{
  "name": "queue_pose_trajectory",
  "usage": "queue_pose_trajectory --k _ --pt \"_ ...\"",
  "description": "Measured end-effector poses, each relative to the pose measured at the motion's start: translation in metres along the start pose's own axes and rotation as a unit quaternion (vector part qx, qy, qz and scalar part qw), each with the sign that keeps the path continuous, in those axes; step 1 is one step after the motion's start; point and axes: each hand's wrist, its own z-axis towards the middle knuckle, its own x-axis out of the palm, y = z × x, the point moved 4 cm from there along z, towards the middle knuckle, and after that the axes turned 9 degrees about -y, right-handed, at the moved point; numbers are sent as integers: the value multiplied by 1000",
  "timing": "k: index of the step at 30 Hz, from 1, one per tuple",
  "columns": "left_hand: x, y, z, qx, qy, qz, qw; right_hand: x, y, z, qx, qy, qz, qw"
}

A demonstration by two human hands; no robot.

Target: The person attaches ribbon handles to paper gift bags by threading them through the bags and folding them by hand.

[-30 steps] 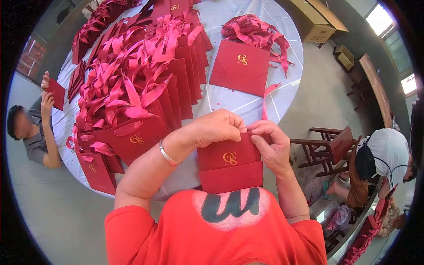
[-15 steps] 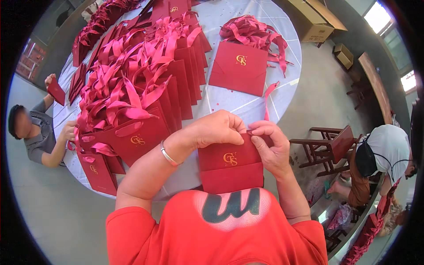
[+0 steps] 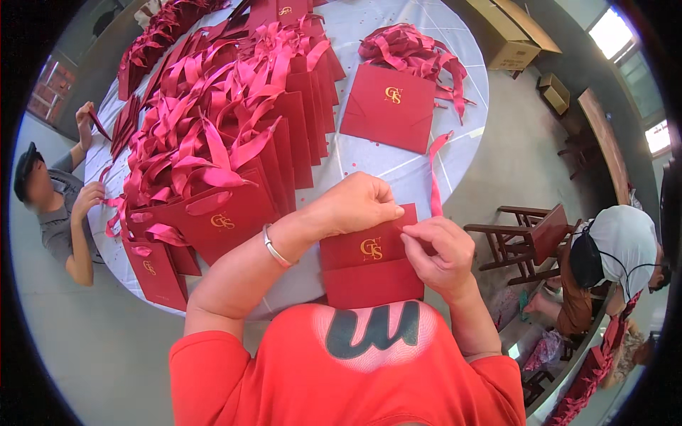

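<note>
A dark red paper gift bag (image 3: 373, 280) with a gold emblem lies in front of me at the table edge, its lower part folded up in a band. My left hand (image 3: 364, 204) is closed in a pinch over the bag's top edge; what its fingertips hold is hidden. By the upper right corner, my right hand (image 3: 442, 254) is closed, thumb against fingers. A pink ribbon (image 3: 436, 174) runs down from the table and passes out of sight at the right hand, which seems to grip it.
Rows of finished-looking red bags with ribbon handles (image 3: 213, 153) fill the table's left side. Ahead lie a flat red bag (image 3: 391, 106) and a heap of ribbons (image 3: 408, 50). One person (image 3: 60, 206) handles bags at left; another (image 3: 611, 248) sits at right near a wooden chair (image 3: 529, 238).
My right hand has moved down a little, away from the bag's top edge, and the ribbon's lower end shifted with it. My left hand has curled more. The person at left lifted a hand.
</note>
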Motion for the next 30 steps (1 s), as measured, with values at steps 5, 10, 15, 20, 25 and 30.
queue_pose_trajectory --k 5,10,15,20,25,30 --pt "1 6 3 -13 0 -18 1000 7 -1 6 -19 6 -32 999" --pt "-1 1 2 -26 1 -11 1000 7 0 11 -3 32 -51 998" --pt "-2 -10 -5 -7 4 48 999 11 9 19 -21 79 -119 990" --pt "4 -19 -9 107 -34 149 982 21 14 20 -22 160 -243 957" --pt "3 -16 -12 102 -27 121 987 11 -5 41 199 194 -101 955" --pt "3 -30 -25 121 31 129 984 7 -27 47 306 298 90 900"
